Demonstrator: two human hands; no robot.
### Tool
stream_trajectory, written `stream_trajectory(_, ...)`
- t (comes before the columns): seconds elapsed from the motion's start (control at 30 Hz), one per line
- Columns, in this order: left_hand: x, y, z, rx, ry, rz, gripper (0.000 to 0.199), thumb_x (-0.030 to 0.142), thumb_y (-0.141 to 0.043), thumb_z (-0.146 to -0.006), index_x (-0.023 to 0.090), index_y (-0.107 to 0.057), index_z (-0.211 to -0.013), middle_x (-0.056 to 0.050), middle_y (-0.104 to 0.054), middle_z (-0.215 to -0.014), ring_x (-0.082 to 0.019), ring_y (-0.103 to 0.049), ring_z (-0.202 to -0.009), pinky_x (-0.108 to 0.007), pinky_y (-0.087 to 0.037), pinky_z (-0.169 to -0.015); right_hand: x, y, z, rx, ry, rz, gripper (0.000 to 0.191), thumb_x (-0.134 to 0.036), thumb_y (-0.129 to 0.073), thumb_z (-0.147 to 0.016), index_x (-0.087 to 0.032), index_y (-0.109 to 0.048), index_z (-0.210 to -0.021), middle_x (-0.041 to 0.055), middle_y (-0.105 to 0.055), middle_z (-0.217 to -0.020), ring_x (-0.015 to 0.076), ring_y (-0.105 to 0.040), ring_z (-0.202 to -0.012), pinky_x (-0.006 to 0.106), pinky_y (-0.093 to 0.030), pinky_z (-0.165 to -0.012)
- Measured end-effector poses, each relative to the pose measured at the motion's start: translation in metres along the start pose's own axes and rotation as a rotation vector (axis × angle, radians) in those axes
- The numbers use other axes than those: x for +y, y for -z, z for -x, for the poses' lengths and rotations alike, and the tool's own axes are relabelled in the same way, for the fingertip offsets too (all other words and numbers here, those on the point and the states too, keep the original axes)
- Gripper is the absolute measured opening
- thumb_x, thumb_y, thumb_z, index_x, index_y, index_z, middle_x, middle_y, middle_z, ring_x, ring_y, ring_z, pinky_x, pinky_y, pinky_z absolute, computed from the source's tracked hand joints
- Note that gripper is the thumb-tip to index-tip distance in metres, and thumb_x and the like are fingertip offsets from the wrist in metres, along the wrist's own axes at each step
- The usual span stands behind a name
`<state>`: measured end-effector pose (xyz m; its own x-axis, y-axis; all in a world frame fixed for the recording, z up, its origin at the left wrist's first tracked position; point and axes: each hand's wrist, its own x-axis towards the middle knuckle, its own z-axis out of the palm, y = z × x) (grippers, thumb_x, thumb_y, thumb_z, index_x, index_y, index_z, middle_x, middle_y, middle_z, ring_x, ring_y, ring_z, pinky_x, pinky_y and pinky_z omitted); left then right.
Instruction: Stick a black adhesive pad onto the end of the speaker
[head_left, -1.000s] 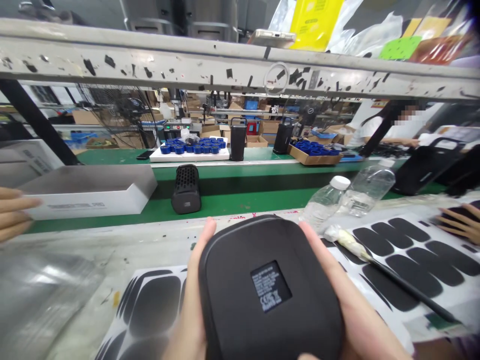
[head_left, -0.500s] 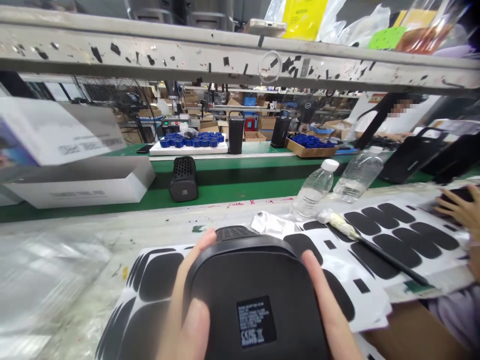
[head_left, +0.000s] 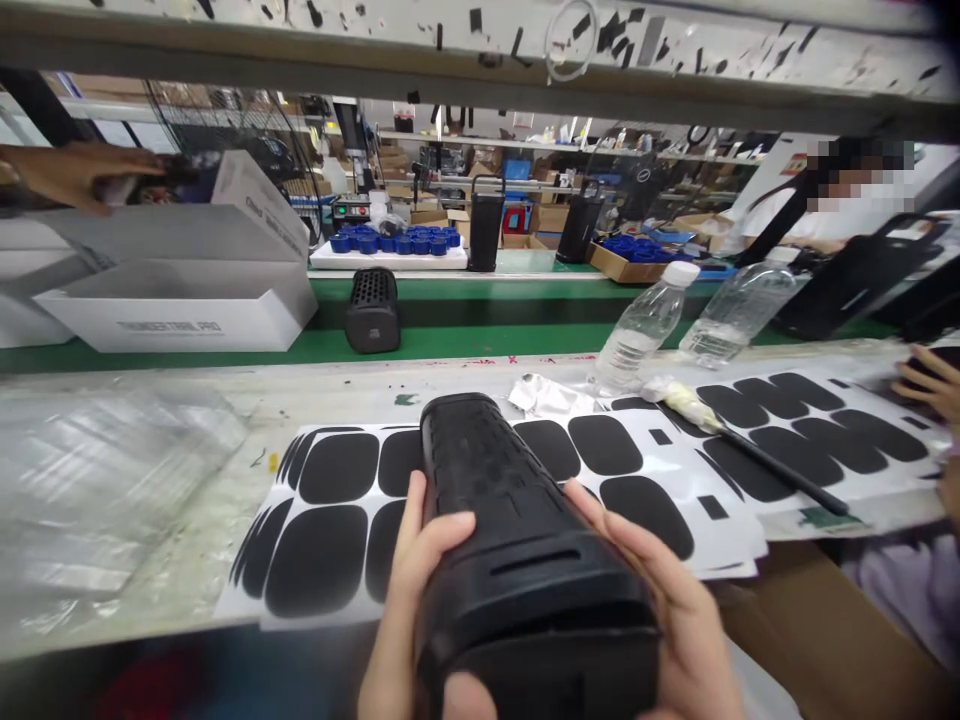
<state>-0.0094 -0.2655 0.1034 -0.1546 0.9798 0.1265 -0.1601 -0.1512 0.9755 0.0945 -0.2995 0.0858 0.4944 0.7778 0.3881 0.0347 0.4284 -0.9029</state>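
Both my hands grip a black cylindrical portable speaker [head_left: 517, 540] from either side, its ribbed, perforated body tilted away from me. My left hand [head_left: 416, 585] wraps its lower left side, and my right hand [head_left: 656, 580] spreads along its right side. Its near end and base are cut off by the bottom of the picture. Directly beneath it lies a white sheet of rounded black pads [head_left: 322, 510], and a second pad sheet [head_left: 795, 430] lies to the right.
A black-tipped stick [head_left: 780, 470] lies on the right sheet, near two water bottles [head_left: 641, 330]. Plastic film [head_left: 105, 480] covers the bench's left side. A white box [head_left: 180, 320] and a black speaker [head_left: 372, 312] sit on the green belt. A co-worker's hand [head_left: 930, 385] is at right; another hand [head_left: 82, 170] is upper left.
The speaker has turned from showing its labelled end to showing its long ribbed side. The white box lid has moved back, with another person's hand at it. My view has tilted down.
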Motion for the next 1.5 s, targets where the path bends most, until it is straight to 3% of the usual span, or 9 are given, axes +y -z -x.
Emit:
stream_trajectory(0.13,-0.016,0.004,0.009,0.018,0.117,0.013,0.033,0.039,-0.063,-0.089,0.035,-0.062,-0.121,-0.002,-0.067,-0.122,-0.032,-0.064,-0.113,-0.047,-0.058,-0.096,0.022,0.003,0.011,-0.007,0.027,0.135,0.022,-0.033,-0.063,-0.093,-0.028,-0.068,-0.114,0.0051,-0.065,-0.124,0.0295,-0.058,-0.12,0.045,-0.05,-0.104)
stream_trajectory(0.23,-0.037,0.004,0.018,0.096,-0.096,-0.003,0.027,0.035,-0.065,-0.088,0.035,-0.065,-0.115,0.0,-0.061,-0.133,-0.031,-0.054,-0.127,-0.046,-0.053,-0.103,0.043,-0.006,0.015,0.036,0.226,0.108,0.025,-0.039,-0.061,-0.095,-0.026,-0.063,-0.116,0.0058,-0.06,-0.131,0.0293,-0.053,-0.126,0.045,-0.047,-0.106)
stream_trajectory(0.33,-0.062,0.007,0.018,0.138,-0.291,0.062,0.012,0.039,-0.062,-0.09,0.032,-0.068,-0.097,0.006,-0.045,-0.149,-0.029,-0.04,-0.139,-0.043,-0.047,-0.108,0.065,-0.019,0.012,0.027,0.395,0.031,0.054,-0.055,-0.071,-0.083,-0.022,-0.057,-0.124,0.0074,-0.058,-0.132,0.0295,-0.053,-0.124,0.047,-0.042,-0.11)
stream_trajectory(0.5,-0.087,0.026,-0.001,0.038,-0.413,-0.024,0.048,0.061,-0.073,-0.073,0.027,-0.066,-0.107,-0.004,-0.048,-0.148,-0.03,-0.042,-0.137,-0.043,-0.038,-0.113,0.09,-0.028,0.01,-0.012,0.333,-0.021,0.045,-0.044,-0.067,-0.088,-0.021,-0.056,-0.125,0.0098,-0.055,-0.135,0.0331,-0.049,-0.126,0.057,-0.037,-0.108)
stream_trajectory(0.77,-0.046,0.009,-0.011,0.19,-0.15,0.054,0.04,0.054,-0.08,-0.069,0.026,-0.072,-0.095,-0.004,-0.055,-0.14,-0.036,-0.049,-0.129,-0.053,-0.023,-0.119,0.075,-0.027,0.012,-0.083,0.092,-0.18,0.041,-0.027,-0.032,-0.102,-0.021,-0.05,-0.139,0.0061,-0.043,-0.149,0.032,-0.031,-0.141,0.064,-0.016,-0.117)
stream_trajectory(0.97,-0.028,0.02,-0.033,0.115,-0.163,-0.056,0.029,0.051,-0.069,-0.083,0.031,-0.07,-0.104,0.003,-0.058,-0.137,-0.025,-0.055,-0.126,-0.028,-0.047,-0.104,0.05,-0.023,0.002,-0.347,-0.018,-0.09,0.051,-0.027,-0.033,-0.103,-0.034,-0.023,-0.153,-0.0033,-0.024,-0.159,0.025,-0.015,-0.147,0.056,-0.012,-0.119)
stream_trajectory(1.13,-0.022,0.032,-0.043,0.083,-0.139,-0.048,0.026,0.05,-0.065,-0.086,0.032,-0.07,-0.105,0.004,-0.061,-0.134,-0.02,-0.06,-0.121,-0.015,-0.054,-0.09,0.04,-0.027,-0.007,-0.36,-0.032,0.005,0.051,-0.028,-0.041,-0.102,-0.036,-0.028,-0.151,-0.0053,-0.028,-0.157,0.0233,-0.019,-0.146,0.051,-0.014,-0.121)
stream_trajectory(1.27,-0.025,0.024,-0.038,0.094,-0.141,-0.049,0.03,0.052,-0.067,-0.084,0.03,-0.07,-0.103,0.002,-0.059,-0.137,-0.027,-0.058,-0.123,-0.03,-0.051,-0.101,0.054,-0.034,-0.013,-0.253,0.108,-0.185,0.038,-0.026,-0.041,-0.102,-0.024,-0.049,-0.139,0.008,-0.042,-0.149,0.0323,-0.035,-0.139,0.058,-0.027,-0.115)
stream_trajectory(1.5,-0.07,0.011,-0.007,0.208,-0.273,0.072,0.039,0.057,-0.074,-0.075,0.028,-0.069,-0.1,-0.004,-0.056,-0.139,-0.037,-0.05,-0.13,-0.058,-0.023,-0.119,0.078,-0.024,-0.003,-0.126,0.189,-0.122,0.026,-0.037,-0.053,-0.098,-0.023,-0.06,-0.118,0.0044,-0.058,-0.131,0.0262,-0.048,-0.129,0.042,-0.039,-0.111)
